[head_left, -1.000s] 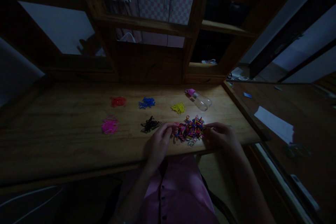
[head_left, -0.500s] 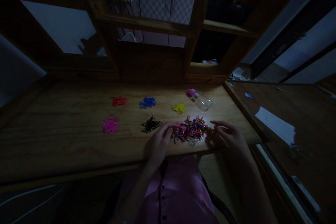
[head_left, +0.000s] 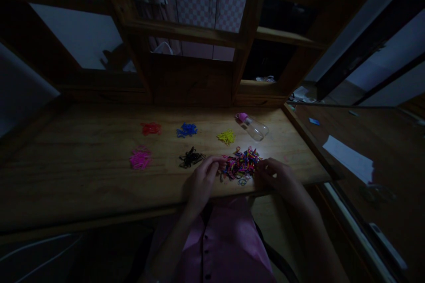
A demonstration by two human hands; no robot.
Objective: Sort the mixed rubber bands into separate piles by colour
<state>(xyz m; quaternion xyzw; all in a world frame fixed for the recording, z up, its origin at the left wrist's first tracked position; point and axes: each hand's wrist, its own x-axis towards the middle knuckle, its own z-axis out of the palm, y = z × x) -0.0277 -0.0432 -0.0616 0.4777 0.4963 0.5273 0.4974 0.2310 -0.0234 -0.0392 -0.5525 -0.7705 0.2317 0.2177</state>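
Observation:
A mixed heap of small colourful rubber bands (head_left: 242,163) lies near the table's front edge, between my two hands. My left hand (head_left: 204,177) rests at the heap's left side, thumb and forefinger drawn together at its edge; what is between them is too dark to make out. At the right side, my right hand (head_left: 277,174) has its fingers bent and touching the heap, their tips partly hidden. Sorted by colour, separate piles lie further left and behind: black bands (head_left: 191,157), yellow bands (head_left: 226,137), blue bands (head_left: 186,130), red bands (head_left: 151,128) and pink bands (head_left: 140,158).
A clear bottle with a pink cap (head_left: 255,128) lies on its side behind the heap. Wooden shelving (head_left: 192,79) rises at the table's back. On the lower surface to the right are a white paper (head_left: 348,159) and a small blue card (head_left: 314,121). The room is dim.
My right hand has moved left onto the heap's right edge, and its outstretched forefinger has bent in. My left hand has hardly moved. The piles look the same.

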